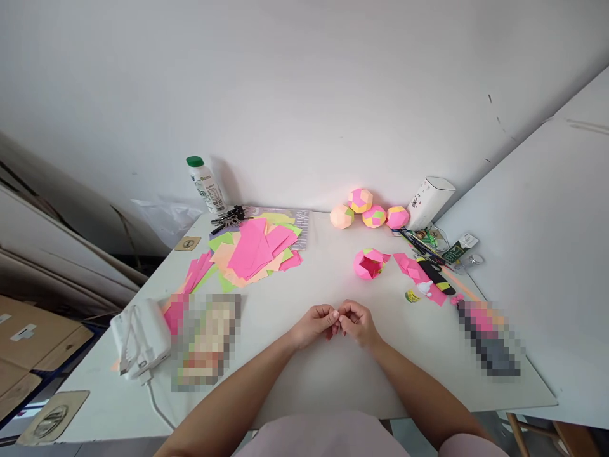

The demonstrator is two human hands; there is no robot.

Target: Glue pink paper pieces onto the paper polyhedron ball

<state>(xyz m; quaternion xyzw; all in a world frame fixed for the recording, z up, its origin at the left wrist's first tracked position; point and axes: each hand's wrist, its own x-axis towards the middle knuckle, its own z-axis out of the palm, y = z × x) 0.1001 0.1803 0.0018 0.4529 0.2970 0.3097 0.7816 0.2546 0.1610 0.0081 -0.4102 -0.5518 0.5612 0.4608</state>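
Observation:
My left hand (316,325) and my right hand (358,322) meet above the front middle of the table, thumbs and fingertips pinched together. A trace of pink shows at the fingertips, but whatever they hold is mostly hidden and too small to name. Just beyond them sits a pink paper ball (366,265) with an open hole in its side. To its right, a glue bottle (417,292) with a yellow-green label lies beside pink paper pieces (413,268) and a black-and-yellow cutter (435,274).
Finished paper balls (373,216) line the wall near a white box (431,202). Coloured paper sheets (259,251) are piled back left by keys (229,219) and a green-capped bottle (207,185). A white power bank (141,336) with a cable lies at left; blurred items flank both sides.

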